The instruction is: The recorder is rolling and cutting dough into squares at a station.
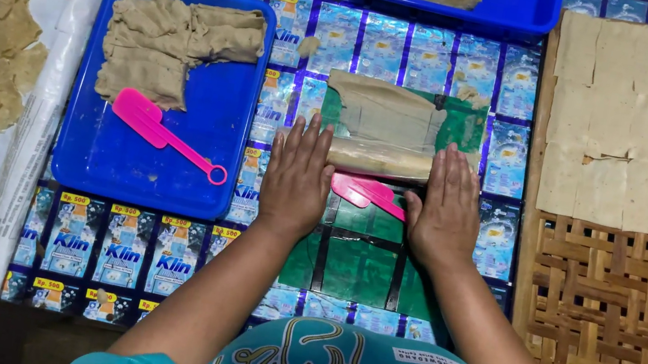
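On the green plastic sheet [355, 256] I see my left hand [296, 176] and right hand [446, 206] lying flat, fingers open, pressing a pale rolled tube of dough [380, 158]. A pink plastic scraper [368, 192] lies between them. Left, a blue plastic tray [97, 163] holds folded beige dough [164, 40].

left hand [296, 176] and right hand [447, 204] side by side, flat, palms down

My hands [296, 176] hide the roller's [375, 157] ends — the far blue tray [532, 16] is cut off, its contents perhaps dough.
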